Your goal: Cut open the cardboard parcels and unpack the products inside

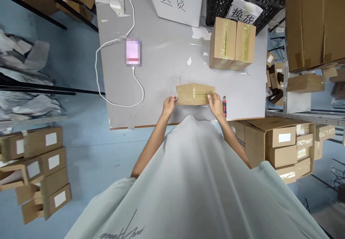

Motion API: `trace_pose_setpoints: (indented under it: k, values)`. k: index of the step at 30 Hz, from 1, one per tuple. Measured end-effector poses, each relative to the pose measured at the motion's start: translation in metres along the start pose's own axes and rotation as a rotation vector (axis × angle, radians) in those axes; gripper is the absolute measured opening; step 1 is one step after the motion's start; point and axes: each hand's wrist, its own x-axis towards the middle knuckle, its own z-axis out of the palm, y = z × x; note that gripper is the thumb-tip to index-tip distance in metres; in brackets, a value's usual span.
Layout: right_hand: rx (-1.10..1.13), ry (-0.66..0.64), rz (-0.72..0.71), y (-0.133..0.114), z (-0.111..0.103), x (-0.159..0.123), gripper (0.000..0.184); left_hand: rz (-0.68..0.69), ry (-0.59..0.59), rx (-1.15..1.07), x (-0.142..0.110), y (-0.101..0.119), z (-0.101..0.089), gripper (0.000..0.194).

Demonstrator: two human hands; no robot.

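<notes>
A small taped cardboard box (185, 94) lies near the front edge of the grey table, between my hands. My left hand (169, 105) pinches at the box's left end, its fingertips closed there. On the right end rests my right hand (215, 104), thumb and fingers closed on the corner. Clear tape runs across the box's middle. Just right of my right hand lies a red and black utility knife (224, 106).
Two taped cartons (223, 43) stand at the back right before a black crate (219, 7). A white bin (178, 5) with handwriting is behind. A phone (133, 52) with a white cable (97, 70) lies left. Stacked boxes (281, 136) stand right of the table.
</notes>
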Motion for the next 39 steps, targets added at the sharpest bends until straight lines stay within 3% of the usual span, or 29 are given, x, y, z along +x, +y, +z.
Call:
trace_pose_setpoints:
  k: [3, 6, 8, 12, 17, 19, 23, 26, 29, 34, 39]
  values:
    - [0.095, 0.007, -0.006, -0.011, -0.013, 0.000, 0.082, 0.006, -0.100, -0.102, -0.018, 0.020, 0.024, 0.057]
    - [0.165, -0.010, -0.027, -0.026, -0.018, -0.002, 0.077, 0.127, -0.146, -0.078, -0.040, 0.040, 0.037, 0.056]
    - [0.203, -0.019, -0.036, -0.034, -0.018, -0.005, 0.075, 0.202, -0.124, -0.017, -0.053, 0.050, 0.034, 0.056]
    - [0.289, -0.070, -0.060, -0.038, -0.005, -0.011, 0.070, 0.248, -0.054, 0.081, -0.065, 0.058, 0.011, 0.055]
    - [0.267, -0.192, -0.021, -0.029, 0.021, -0.013, 0.073, 0.167, 0.007, 0.102, -0.063, 0.043, -0.012, 0.050]
    - [0.205, -0.183, -0.023, -0.031, 0.026, -0.014, 0.072, 0.148, 0.016, 0.091, -0.061, 0.037, -0.015, 0.051]
    - [0.124, -0.050, -0.193, -0.050, 0.023, -0.019, 0.061, 0.155, 0.012, 0.094, -0.060, 0.031, -0.014, 0.057]
    - [0.123, -0.112, -0.287, -0.065, 0.020, -0.025, 0.052, 0.152, 0.053, 0.101, -0.058, 0.028, -0.013, 0.059]
    - [0.100, -0.144, -0.290, -0.069, 0.019, -0.028, 0.049, 0.079, 0.068, 0.055, -0.051, 0.019, -0.016, 0.064]
    - [0.182, -0.075, -0.213, -0.051, 0.002, -0.023, 0.055, -0.070, 0.071, 0.034, -0.028, -0.002, -0.018, 0.050]
    - [0.197, 0.015, -0.110, -0.027, -0.029, -0.014, 0.065, -0.063, -0.001, 0.080, -0.008, -0.011, 0.009, 0.042]
